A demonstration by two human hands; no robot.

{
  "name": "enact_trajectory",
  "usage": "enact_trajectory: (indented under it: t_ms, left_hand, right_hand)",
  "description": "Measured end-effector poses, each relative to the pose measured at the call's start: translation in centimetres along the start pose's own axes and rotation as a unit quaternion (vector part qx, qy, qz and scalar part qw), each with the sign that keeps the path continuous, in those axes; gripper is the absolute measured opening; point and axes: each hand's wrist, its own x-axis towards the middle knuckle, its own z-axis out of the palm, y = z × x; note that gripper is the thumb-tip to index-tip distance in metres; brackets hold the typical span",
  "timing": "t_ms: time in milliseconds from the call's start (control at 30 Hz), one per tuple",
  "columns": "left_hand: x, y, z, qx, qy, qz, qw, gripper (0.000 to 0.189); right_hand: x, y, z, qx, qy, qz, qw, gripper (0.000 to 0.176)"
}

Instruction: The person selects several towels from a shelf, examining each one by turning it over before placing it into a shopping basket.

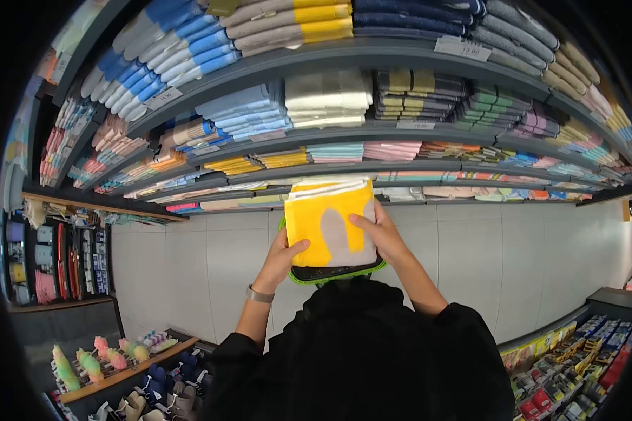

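Note:
Between my two hands is a folded yellow towel (307,217) with a grey-beige pattern and a white edge along its top. My left hand (285,254) grips its lower left side, thumb on the front face. On the right side, my right hand (380,230) holds it the same way, thumb pressed on the front. The fingers behind the towel are hidden. Beneath the towel shows part of a black shopping basket (337,272) with a bright green rim; the towel covers most of it.
Ahead stand curved-looking shelves (260,64) stacked with folded towels, among them white towels (328,98) and blue towels (242,111). Price tags (462,48) line the shelf edges. Tiled floor (470,245) lies around me. Slippers (179,393) sit behind left, packaged goods (562,372) behind right.

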Motion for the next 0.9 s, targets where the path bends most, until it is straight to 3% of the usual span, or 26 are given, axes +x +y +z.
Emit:
enact_trajectory:
  t_ms: [133, 167, 400, 500, 567, 700, 767, 900]
  left_hand:
    - [-1.0, -0.3, 0.5, 0.107, 0.035, 0.06, 0.992, 0.047]
    - [-1.8, 0.4, 1.0, 0.112, 0.038, 0.039, 0.992, 0.048]
    - [-3.6, -0.9, 0.0, 0.066, -0.003, 0.034, 0.997, 0.05]
    - [-4.1, -2.1, -1.3, -0.054, -0.046, 0.017, 0.997, 0.055]
    - [-4.2, -3.2, -2.5, -0.179, -0.1, -0.09, 0.975, 0.06]
    - [-3.9, -6.9, -4.0, -0.194, -0.032, -0.104, 0.975, 0.057]
    - [-2.7, -10.2, -6.3, -0.203, -0.028, -0.116, 0.972, 0.055]
    - [-1.5, -17.3, -9.3, -0.227, -0.017, -0.145, 0.963, 0.048]
  right_hand:
    - [-0.3, 2.1, -0.8, 0.075, 0.029, 0.008, 0.997, 0.049]
    - [-0.4, 2.4, -0.9, 0.089, 0.031, 0.018, 0.995, 0.046]
    - [-1.3, 4.4, -1.2, 0.131, 0.065, 0.055, 0.988, 0.037]
    - [-1.8, 4.9, -0.7, 0.127, 0.035, 0.06, 0.989, 0.039]
    - [-1.8, 5.9, -0.4, 0.077, 0.053, 0.077, 0.993, 0.042]
    - [-1.1, 9.4, -1.3, 0.034, 0.055, 0.1, 0.993, 0.042]
    - [-1.1, 12.3, -2.7, 0.033, 0.077, 0.175, 0.981, 0.049]
    - [-4.3, 19.9, -8.6, -0.134, 0.179, 0.208, 0.952, 0.062]
